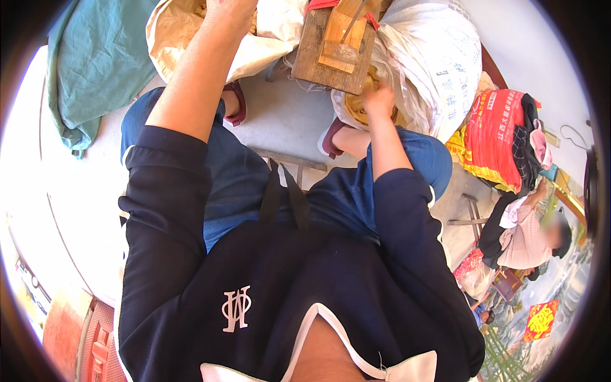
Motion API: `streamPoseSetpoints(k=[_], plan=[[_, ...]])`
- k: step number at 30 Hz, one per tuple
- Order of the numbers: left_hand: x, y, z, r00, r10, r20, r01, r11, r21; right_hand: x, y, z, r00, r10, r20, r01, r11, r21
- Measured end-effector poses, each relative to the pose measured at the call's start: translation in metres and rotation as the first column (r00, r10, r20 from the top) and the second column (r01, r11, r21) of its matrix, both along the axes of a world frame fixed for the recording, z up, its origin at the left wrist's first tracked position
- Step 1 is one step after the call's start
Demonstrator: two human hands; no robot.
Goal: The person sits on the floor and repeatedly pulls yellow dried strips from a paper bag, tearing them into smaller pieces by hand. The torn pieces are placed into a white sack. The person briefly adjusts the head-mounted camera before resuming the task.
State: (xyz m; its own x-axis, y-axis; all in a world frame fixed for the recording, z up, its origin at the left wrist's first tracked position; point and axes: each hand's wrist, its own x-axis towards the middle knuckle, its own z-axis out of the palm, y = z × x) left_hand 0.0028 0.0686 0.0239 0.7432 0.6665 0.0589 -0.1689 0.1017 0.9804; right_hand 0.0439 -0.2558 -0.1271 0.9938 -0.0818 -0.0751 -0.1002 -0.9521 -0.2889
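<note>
At the top edge my left hand is cut off by the frame, so its fingers are hidden. It is over an open pale sack with yellow-brown material inside. My right hand is blurred at the mouth of a white woven sack, against yellowish-brown pieces; whether it grips any is unclear. Between the sacks is a wooden board carrying a lighter wooden block. A thin dark metal strip lies along the block, and red cloth strips are tied at the board.
A green cloth hangs at the left. Beside the white sack stands a red and yellow printed bag topped with clothes. A wooden stool and a seated person are to the right. A wooden bar lies beneath my legs.
</note>
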Motion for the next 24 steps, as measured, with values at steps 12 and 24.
streamPoseSetpoints(k=[12, 24], plan=[[-0.038, -0.006, 0.028, 0.989, -0.054, -0.140, 0.047, 0.997, -0.054, -0.033, 0.009, 0.025, 0.972, 0.034, -0.234, 0.155, 0.656, 0.738], [-0.077, -0.059, 0.012, 0.725, -0.605, -0.330, 0.683, 0.692, 0.233, -0.121, 0.013, 0.101, 0.866, 0.464, -0.189, -0.444, 0.885, 0.138]])
